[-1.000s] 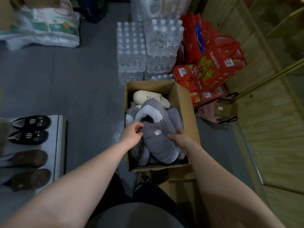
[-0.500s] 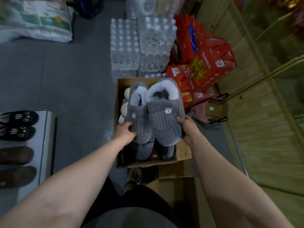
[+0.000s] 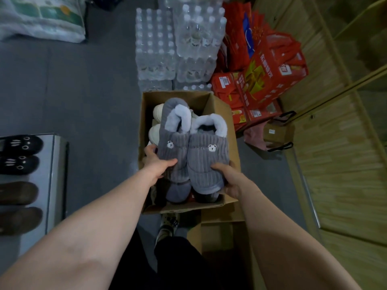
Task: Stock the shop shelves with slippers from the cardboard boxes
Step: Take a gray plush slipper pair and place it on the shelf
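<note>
Your left hand grips the left grey slipper near its toe, thumb curled across the ribbed top; your right hand grips the right grey slipper the same way, thumb on top and fingers under the sole; the two slippers touch side by side, pale fleece openings pointing away from you, each with a small white bear face; both are held over the open cardboard box, directly beneath your hands; cream slippers lie in the box just beyond your left hand; well to the left of that hand, a shelf carries black slippers and brown slippers; ahead of your hands, past the box, stand water bottle packs, with red cartons ahead of your right hand.
</note>
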### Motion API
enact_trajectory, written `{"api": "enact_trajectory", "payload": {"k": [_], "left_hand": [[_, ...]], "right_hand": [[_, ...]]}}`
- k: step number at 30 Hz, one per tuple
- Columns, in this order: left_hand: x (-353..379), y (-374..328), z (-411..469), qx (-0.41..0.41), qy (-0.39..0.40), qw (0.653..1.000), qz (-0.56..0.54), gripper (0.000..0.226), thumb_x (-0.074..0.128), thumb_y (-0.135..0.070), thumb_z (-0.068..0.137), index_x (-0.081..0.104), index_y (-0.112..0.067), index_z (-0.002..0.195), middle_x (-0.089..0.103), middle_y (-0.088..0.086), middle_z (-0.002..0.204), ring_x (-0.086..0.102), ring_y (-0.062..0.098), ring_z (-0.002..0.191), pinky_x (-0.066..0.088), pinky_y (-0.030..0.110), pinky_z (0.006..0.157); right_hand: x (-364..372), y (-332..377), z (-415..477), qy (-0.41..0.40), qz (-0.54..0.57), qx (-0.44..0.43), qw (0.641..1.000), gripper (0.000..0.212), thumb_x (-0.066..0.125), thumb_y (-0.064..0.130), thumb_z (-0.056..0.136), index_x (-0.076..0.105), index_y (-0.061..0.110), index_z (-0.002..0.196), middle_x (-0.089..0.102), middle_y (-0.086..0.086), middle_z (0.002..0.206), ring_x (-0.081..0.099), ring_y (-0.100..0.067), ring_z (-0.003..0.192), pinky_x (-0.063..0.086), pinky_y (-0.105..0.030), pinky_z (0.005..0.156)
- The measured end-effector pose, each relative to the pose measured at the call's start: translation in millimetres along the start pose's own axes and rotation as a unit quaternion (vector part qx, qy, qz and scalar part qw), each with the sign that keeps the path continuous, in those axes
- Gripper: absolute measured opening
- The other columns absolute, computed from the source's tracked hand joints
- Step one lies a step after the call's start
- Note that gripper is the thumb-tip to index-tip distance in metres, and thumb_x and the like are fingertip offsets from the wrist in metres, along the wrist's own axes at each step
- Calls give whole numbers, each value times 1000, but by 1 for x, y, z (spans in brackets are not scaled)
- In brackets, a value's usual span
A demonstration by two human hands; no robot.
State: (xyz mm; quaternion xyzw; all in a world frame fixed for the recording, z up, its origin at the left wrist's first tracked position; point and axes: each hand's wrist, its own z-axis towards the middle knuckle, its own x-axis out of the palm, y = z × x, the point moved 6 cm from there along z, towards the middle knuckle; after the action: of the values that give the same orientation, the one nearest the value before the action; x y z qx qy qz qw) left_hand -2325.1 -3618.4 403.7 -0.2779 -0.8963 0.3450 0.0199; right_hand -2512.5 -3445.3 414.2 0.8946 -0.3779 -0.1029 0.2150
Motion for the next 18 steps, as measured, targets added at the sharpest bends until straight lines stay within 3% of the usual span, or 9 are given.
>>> {"api": "enact_trajectory", "payload": {"k": [2, 5, 7, 9, 14, 18], "left_hand": [[1, 4, -1, -22, 26, 998, -44, 101, 86, -24, 71, 22, -33, 147, 46, -10, 129, 45, 16, 113, 47, 40, 87], [6, 12, -2, -51, 69, 993, -77, 82, 83, -26, 75, 40, -17, 144, 56, -1, 132, 53, 14, 104, 43, 30, 88], [6, 15, -3, -66, 68, 990, -104, 71, 81, -24, 77, 45, -16, 138, 59, 2, 129, 56, 17, 106, 44, 36, 94], [7, 14, -7, -69, 65, 984, -152, 62, 79, -20, 79, 47, -17, 132, 61, 5, 128, 60, 23, 109, 49, 50, 94], [2, 7, -29, -32, 19, 967, -251, 42, 67, -11, 89, 47, -17, 125, 61, 8, 126, 62, 25, 105, 54, 40, 70], [-16, 10, -49, -14, -18, 949, -313, 47, 63, -9, 91, 45, -17, 134, 60, 6, 129, 61, 26, 110, 54, 40, 75]], "right_hand": [[-6, 0, 2, 21, 13, 12, 1000, 63, 77, 17, 80, 43, 29, 132, 61, -13, 122, 66, -37, 103, 55, -64, 76], [-12, 3, 3, 26, 39, 12, 999, 62, 77, 13, 80, 48, 19, 135, 66, -13, 122, 69, -34, 102, 60, -51, 74], [-10, 3, -1, 33, 48, 11, 998, 48, 70, 9, 85, 54, 6, 131, 69, -14, 116, 70, -29, 98, 61, -37, 69], [-9, 3, -6, 28, 73, -6, 997, 40, 62, 2, 86, 57, 2, 126, 69, -15, 114, 69, -28, 97, 60, -32, 67], [1, 12, -14, 33, 165, -73, 983, 59, 72, 3, 80, 52, 7, 135, 66, -16, 124, 67, -32, 108, 60, -38, 76], [18, 19, -26, 46, 203, -107, 972, 64, 78, 10, 80, 49, 18, 137, 63, -13, 127, 65, -30, 110, 59, -43, 82]]}}
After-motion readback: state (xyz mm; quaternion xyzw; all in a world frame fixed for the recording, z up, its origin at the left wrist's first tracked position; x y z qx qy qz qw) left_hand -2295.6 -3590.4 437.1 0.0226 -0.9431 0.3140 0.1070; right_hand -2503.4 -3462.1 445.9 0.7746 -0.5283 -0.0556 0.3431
